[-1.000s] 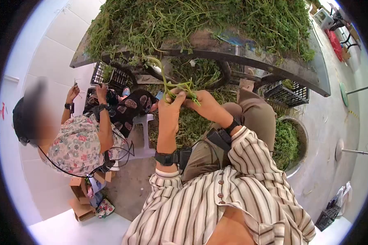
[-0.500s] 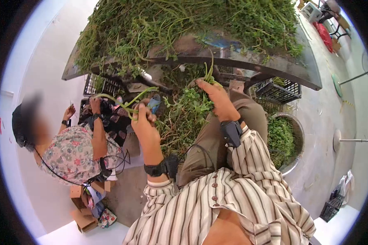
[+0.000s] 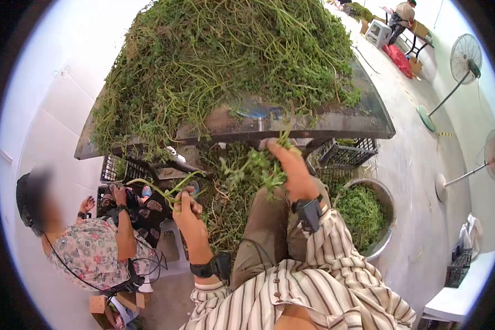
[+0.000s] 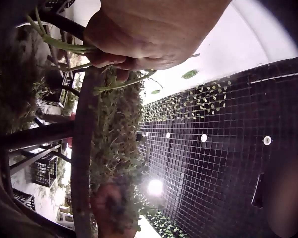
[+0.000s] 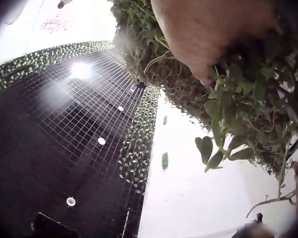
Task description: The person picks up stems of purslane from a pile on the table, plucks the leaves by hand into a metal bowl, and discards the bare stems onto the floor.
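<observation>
In the head view my left hand (image 3: 189, 212) pinches a few pale green stems (image 3: 169, 193) between thumb and curled fingers; the same stems (image 4: 64, 45) stick out past the fingers in the left wrist view. My right hand (image 3: 292, 168), to the right and a little higher, grips a leafy green sprig (image 3: 253, 169) whose leaves hang to its left. Its leaves (image 5: 223, 141) fill the space below the hand in the right wrist view. The two hands are apart, both just below the front edge of a table (image 3: 368, 118) heaped with greens (image 3: 220, 66).
Loose greens (image 3: 225, 220) lie below the hands. A metal basin of greens (image 3: 363, 217) stands at the right, near a black crate (image 3: 349, 153). Another person (image 3: 96, 242) sits at the left. Two standing fans (image 3: 466, 59) and a red bag (image 3: 397, 60) are farther right.
My hands were together a second ago and have parted, left hand leftward with stems, right hand rightward with the sprig. The head view has tilted up, showing more of the heap and fans.
</observation>
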{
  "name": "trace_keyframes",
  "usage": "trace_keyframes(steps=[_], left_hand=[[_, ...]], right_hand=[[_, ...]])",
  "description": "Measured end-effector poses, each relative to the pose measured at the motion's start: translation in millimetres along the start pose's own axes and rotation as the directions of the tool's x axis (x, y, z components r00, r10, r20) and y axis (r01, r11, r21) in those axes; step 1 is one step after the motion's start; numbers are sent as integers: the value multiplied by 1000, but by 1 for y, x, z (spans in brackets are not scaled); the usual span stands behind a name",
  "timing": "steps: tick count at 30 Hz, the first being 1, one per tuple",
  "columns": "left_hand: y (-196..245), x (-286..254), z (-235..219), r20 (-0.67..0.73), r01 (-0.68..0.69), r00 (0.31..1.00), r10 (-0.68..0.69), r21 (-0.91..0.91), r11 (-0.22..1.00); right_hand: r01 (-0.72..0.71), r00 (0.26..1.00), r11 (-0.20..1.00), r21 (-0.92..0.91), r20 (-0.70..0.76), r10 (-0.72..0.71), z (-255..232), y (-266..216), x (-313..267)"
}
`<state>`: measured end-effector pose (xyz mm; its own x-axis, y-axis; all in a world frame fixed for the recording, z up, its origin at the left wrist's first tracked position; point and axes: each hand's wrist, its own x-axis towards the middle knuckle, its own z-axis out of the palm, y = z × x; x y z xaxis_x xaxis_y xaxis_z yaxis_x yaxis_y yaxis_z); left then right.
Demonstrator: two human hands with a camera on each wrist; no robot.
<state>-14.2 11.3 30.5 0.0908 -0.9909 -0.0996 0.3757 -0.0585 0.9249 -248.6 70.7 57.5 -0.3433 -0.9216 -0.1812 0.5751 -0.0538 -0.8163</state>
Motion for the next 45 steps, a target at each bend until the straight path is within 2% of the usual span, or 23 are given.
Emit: trace_keyframes(steps=[1,3,4,5,7,9,10,11,13,14,17,20,23,24,27,28,30,31,33,35,37,39,45], left_hand=[[-1,0,0,44,-19,999,19,-8,1000],[1,-5,0,37,10,999,-10,-9,1000],[1,-5,-2,-15,18,1000,-18,5,1000],[0,-2,-3,-61,25,998,-24,18,1000],[-5,4,-8,-57,8,998,-9,-25,1000],[4,-3,-5,-51,10,999,-9,21,1000],[4,-4,-8,-26,-8,1000,9,38,999],[3,-5,-9,1,-23,1000,23,54,998],[3,-4,-10,-28,-14,999,17,106,994],[0,2,-17,32,-3,999,1,55,998],[-8,12,-23,110,3,994,-5,16,1000],[-8,12,-22,123,-10,992,5,40,999],[-10,11,-20,141,-9,990,3,45,999],[-11,12,-19,150,-17,989,11,39,999],[-9,7,-10,144,-17,989,6,77,997],[-11,9,-9,142,1,990,-7,45,999],[-8,7,1,107,-4,994,0,42,999],[-4,5,3,81,22,996,-27,59,998],[-1,6,5,82,13,997,-14,6,1000],[10,-1,8,133,65,990,-54,-80,995],[35,-15,31,198,28,980,-25,-12,1000],[42,-18,38,299,32,954,-31,2,999],[57,-18,57,304,7,952,39,-150,989]], right_hand=[[-26,1000,998,65,-16,27,1,-14,-8],[327,941,886,-329,26,-337,-38,-7,-6],[317,947,943,-96,-16,-320,-20,-35,-33],[594,791,697,-403,136,-596,-38,-34,-38],[479,736,260,-838,222,-640,-74,-45,-53],[474,585,-13,-880,326,-743,-106,-51,-74],[426,718,402,-811,32,-696,-113,-51,-86],[383,713,403,-831,-11,-701,-134,-50,-94],[83,684,719,-690,-486,-544,-172,-49,-104],[181,664,877,-446,-602,-443,-180,-53,-115],[282,541,912,-299,-736,-408,-223,-48,-141],[244,433,883,-401,-770,-469,-271,-41,-168],[336,354,896,-290,-843,-405,-289,-36,-184],[276,317,908,-315,-862,-396,-291,-34,-185],[255,388,922,-290,-843,-372,-253,-43,-169],[269,411,918,-292,-827,-383,-221,-52,-159],[230,611,940,-253,-714,-342,-149,-72,-136],[234,658,940,-249,-672,-341,-132,-69,-120],[277,850,793,-542,-247,-465,-97,-63,-88],[339,908,719,-606,10,-419,-58,-50,-57],[420,906,637,-647,264,-330,-17,-33,-24],[586,810,489,-647,454,-371,16,-13,-8],[643,766,295,-707,583,-270,67,18,7]])
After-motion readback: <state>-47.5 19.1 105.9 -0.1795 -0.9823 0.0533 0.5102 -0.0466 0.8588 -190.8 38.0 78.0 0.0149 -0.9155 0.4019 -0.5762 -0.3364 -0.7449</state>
